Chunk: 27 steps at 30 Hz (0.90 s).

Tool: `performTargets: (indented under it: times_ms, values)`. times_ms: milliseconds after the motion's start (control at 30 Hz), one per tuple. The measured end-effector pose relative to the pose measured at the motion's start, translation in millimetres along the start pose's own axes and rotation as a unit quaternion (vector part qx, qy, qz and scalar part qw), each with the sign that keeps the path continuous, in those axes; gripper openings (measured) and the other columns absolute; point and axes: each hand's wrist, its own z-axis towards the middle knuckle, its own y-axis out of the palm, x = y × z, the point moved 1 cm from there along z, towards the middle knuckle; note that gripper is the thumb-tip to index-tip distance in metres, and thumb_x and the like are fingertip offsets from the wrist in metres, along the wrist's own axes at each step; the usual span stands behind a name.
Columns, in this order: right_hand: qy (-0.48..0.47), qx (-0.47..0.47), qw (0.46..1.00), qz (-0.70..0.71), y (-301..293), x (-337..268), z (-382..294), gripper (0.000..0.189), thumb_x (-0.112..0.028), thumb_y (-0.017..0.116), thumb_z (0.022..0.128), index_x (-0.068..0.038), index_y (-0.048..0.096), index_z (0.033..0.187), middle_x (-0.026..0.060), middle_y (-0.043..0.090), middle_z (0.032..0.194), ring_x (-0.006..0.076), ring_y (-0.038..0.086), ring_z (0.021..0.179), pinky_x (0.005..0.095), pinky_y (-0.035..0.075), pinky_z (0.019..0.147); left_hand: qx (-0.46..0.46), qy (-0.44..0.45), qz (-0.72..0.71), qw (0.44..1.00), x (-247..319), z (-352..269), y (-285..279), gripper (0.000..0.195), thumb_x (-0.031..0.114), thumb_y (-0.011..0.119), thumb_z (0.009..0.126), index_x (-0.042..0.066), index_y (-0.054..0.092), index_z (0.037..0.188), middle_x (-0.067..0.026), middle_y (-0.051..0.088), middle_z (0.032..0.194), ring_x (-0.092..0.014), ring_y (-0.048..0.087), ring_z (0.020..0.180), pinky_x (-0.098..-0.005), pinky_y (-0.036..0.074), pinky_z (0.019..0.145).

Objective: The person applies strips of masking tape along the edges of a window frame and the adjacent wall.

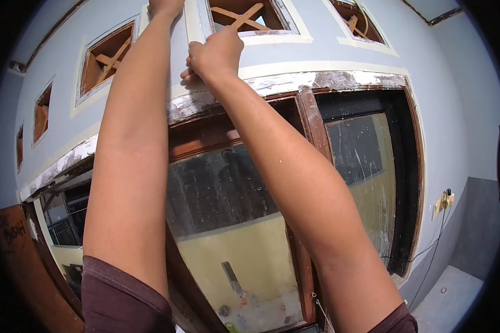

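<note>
Both my arms reach up to a pale blue wall [275, 56]. At the top edge of the view my left hand [166, 6] is partly cut off, and its fingers are out of sight. My right hand [217, 53] lies lower, against the wall, its fingers curled beside a cream strip of masking tape [195, 25]. Whether either hand grips the tape is hidden. Just above my right hand is a vent opening [250, 14] with crossed wooden slats, its border lined with more masking tape [277, 39]. Below runs a wooden window head [287, 83] smeared with white.
Large window panes [233, 254] in brown wooden frames [316, 120] stand under my arms. Another slatted vent [104, 60] is at left. A wall socket [446, 200] with plugs and hanging black cables [431, 254] is at right. At lower left stands a brown panel [29, 266] bearing writing.
</note>
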Motion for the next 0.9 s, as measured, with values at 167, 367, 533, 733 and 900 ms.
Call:
performTargets:
  times_ms: [167, 367, 533, 733, 900]
  values:
    - [-0.012, -0.013, 1.000, -0.019, -11, 3, 1, 0.015, 0.004, 0.064, 0.092, 0.017, 0.059, 0.088, 0.0244, 0.070, 0.075, 0.0331, 0.073, 0.056, 0.0407, 0.059, 0.042, -0.027, -0.014, 0.064, 0.997, 30, -15, 5, 0.024, 0.031, 0.079, 0.088, 0.012, 0.082, 0.102, -0.0099, 0.079, 0.107, -0.028, 0.074, 0.100, -0.0398, 0.055, 0.092]
    - [-0.019, -0.001, 1.000, 0.003, -8, 8, 15, 0.008, 0.009, 0.063, 0.090, 0.017, 0.060, 0.088, 0.0271, 0.071, 0.079, 0.0351, 0.074, 0.057, 0.0405, 0.059, 0.042, -0.029, -0.028, 0.080, 0.996, 27, -12, 7, 0.024, 0.034, 0.081, 0.086, 0.016, 0.083, 0.102, -0.0096, 0.079, 0.110, -0.028, 0.074, 0.102, -0.0388, 0.055, 0.094]
    - [0.033, -0.011, 0.997, 0.065, -5, 8, 21, 0.025, 0.011, 0.058, 0.091, 0.019, 0.052, 0.113, 0.0313, 0.070, 0.095, 0.0397, 0.072, 0.058, 0.0404, 0.059, 0.039, -0.013, -0.043, 0.101, 0.994, 25, -9, 8, 0.025, 0.034, 0.081, 0.086, 0.016, 0.083, 0.102, -0.0095, 0.079, 0.110, -0.028, 0.075, 0.102, -0.0393, 0.056, 0.093]
    - [0.051, -0.039, 0.996, 0.062, -7, 8, 25, 0.033, 0.008, 0.055, 0.095, 0.018, 0.044, 0.124, 0.0336, 0.068, 0.102, 0.0423, 0.073, 0.062, 0.0406, 0.058, 0.037, -0.013, -0.041, 0.108, 0.993, 26, -8, 7, 0.026, 0.035, 0.082, 0.086, 0.016, 0.083, 0.103, -0.0088, 0.079, 0.110, -0.028, 0.075, 0.102, -0.0388, 0.056, 0.094]
    - [0.042, -0.012, 0.998, 0.049, -5, 8, 29, 0.019, 0.014, 0.061, 0.087, 0.023, 0.056, 0.103, 0.0287, 0.071, 0.083, 0.0393, 0.075, 0.064, 0.0394, 0.065, 0.049, -0.010, -0.038, 0.091, 0.995, 30, -12, 7, 0.027, 0.035, 0.082, 0.085, 0.015, 0.083, 0.103, -0.0087, 0.079, 0.110, -0.028, 0.075, 0.101, -0.0390, 0.056, 0.093]
